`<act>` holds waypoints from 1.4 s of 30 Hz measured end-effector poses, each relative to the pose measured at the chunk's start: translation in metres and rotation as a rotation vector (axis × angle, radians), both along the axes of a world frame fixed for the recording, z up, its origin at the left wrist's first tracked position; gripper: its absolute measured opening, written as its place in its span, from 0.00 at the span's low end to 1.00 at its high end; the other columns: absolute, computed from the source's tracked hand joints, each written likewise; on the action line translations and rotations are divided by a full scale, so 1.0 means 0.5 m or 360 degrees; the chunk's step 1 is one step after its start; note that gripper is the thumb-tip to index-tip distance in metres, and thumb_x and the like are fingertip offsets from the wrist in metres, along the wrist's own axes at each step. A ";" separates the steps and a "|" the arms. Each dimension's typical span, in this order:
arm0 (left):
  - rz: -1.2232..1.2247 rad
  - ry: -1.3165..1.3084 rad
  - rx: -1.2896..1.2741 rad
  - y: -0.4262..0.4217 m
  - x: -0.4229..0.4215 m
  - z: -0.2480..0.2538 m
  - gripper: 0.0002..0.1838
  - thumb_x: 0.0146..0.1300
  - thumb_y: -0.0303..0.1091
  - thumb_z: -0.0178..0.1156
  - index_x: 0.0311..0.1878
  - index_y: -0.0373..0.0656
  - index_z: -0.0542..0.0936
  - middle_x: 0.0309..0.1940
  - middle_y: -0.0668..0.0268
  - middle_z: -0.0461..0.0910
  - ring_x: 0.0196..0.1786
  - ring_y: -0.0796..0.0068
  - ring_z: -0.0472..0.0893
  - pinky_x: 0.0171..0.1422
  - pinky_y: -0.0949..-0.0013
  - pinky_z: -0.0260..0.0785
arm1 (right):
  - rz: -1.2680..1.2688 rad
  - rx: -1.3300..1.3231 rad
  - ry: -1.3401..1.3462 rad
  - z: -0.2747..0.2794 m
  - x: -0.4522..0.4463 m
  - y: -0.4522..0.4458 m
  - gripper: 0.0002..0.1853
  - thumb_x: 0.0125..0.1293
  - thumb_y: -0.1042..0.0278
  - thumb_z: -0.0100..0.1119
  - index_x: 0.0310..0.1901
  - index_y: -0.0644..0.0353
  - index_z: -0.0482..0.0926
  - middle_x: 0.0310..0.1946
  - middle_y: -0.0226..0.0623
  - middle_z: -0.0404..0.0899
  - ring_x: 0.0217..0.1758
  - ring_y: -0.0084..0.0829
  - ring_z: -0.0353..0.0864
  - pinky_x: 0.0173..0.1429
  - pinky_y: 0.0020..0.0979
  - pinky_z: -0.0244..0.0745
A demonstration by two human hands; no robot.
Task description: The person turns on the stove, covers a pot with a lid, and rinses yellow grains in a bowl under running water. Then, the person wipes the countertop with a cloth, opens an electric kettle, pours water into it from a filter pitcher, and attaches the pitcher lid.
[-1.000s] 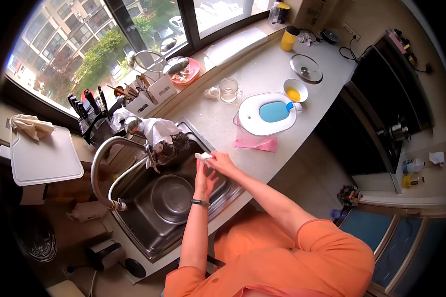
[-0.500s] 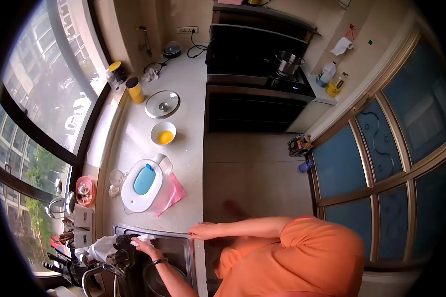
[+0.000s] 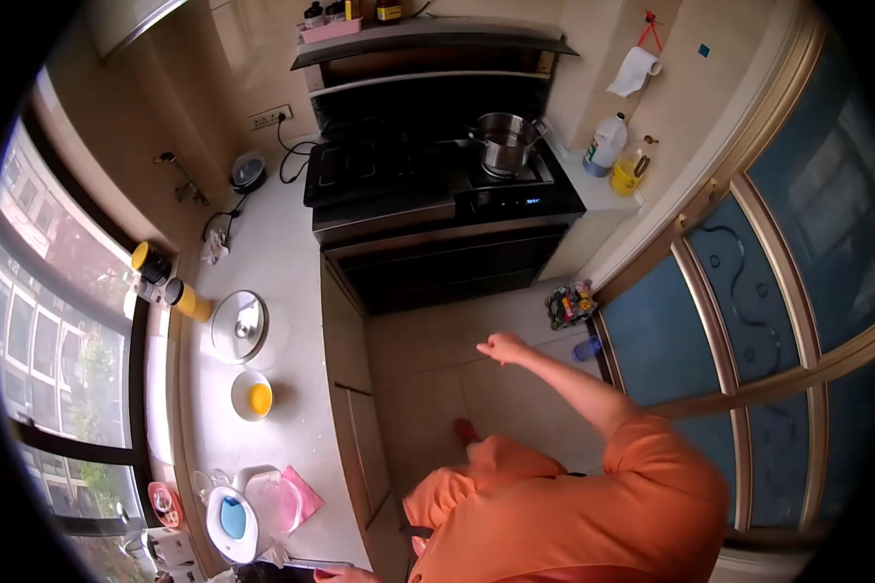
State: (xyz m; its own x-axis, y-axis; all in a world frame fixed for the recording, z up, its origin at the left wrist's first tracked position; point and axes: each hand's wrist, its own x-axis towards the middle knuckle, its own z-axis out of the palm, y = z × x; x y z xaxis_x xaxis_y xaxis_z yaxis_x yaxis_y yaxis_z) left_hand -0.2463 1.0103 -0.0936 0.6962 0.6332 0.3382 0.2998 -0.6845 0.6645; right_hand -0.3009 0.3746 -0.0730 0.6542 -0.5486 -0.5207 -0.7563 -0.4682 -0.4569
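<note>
My right hand [image 3: 501, 347] is stretched out over the floor between the counter and the sliding door, its fingers curled in and nothing visible in them. At the bottom edge, my left hand [image 3: 345, 575] is mostly cut off beside the sink rim [image 3: 311, 564]; its fingers are not clear. Near it on the counter stand a white pitcher with a blue lid panel [image 3: 233, 518] and a pink cloth [image 3: 299, 498]. Farther up lie a white bowl with yellow liquid, perhaps beaten egg [image 3: 253, 396], and a glass pot lid [image 3: 238, 327].
A steel pot [image 3: 506, 144] sits on the right burner of the black stove [image 3: 408, 214]. Right of it stand a white jug [image 3: 606, 146] and a yellow oil bottle [image 3: 632, 167]. A patterned bag [image 3: 571, 304] and a blue bottle [image 3: 586, 349] are on the floor by the door.
The view has turned toward the stove. My left hand has left the white cloth at the sink's far side and drawn back. My right hand has swung from the counter edge out over the floor.
</note>
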 end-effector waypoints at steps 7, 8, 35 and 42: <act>-0.1111 -0.0077 -0.0050 -0.530 0.111 0.227 0.15 0.68 0.25 0.48 0.57 0.33 0.68 0.55 0.50 0.71 0.58 0.53 0.71 0.63 0.56 0.62 | -0.0500 -0.0205 0.0034 0.051 0.151 -0.410 0.27 0.63 0.44 0.54 0.29 0.66 0.82 0.22 0.43 0.82 0.29 0.39 0.84 0.42 0.41 0.79; -0.1225 -0.0123 -0.0059 -0.584 0.141 0.247 0.16 0.68 0.24 0.48 0.57 0.33 0.68 0.56 0.50 0.70 0.59 0.53 0.71 0.64 0.56 0.62 | -0.0533 -0.0197 0.0033 0.044 0.183 -0.456 0.27 0.63 0.43 0.55 0.35 0.67 0.82 0.30 0.45 0.84 0.30 0.39 0.84 0.41 0.40 0.79; -0.1706 -0.0376 -0.0401 -1.376 0.649 0.335 0.11 0.68 0.21 0.47 0.51 0.36 0.74 0.56 0.56 0.72 0.56 0.62 0.74 0.56 0.66 0.68 | -0.0068 -0.0065 0.0696 -0.024 0.465 -0.836 0.29 0.52 0.42 0.59 0.50 0.54 0.82 0.52 0.40 0.80 0.57 0.40 0.79 0.57 0.38 0.75; -0.1557 -0.0234 -0.0626 -1.426 0.596 0.300 0.12 0.66 0.17 0.46 0.49 0.37 0.75 0.55 0.58 0.73 0.56 0.64 0.74 0.56 0.68 0.68 | 0.0687 -0.0426 0.0558 -0.059 0.469 -0.869 0.22 0.49 0.52 0.62 0.40 0.61 0.84 0.43 0.47 0.83 0.50 0.44 0.81 0.52 0.40 0.75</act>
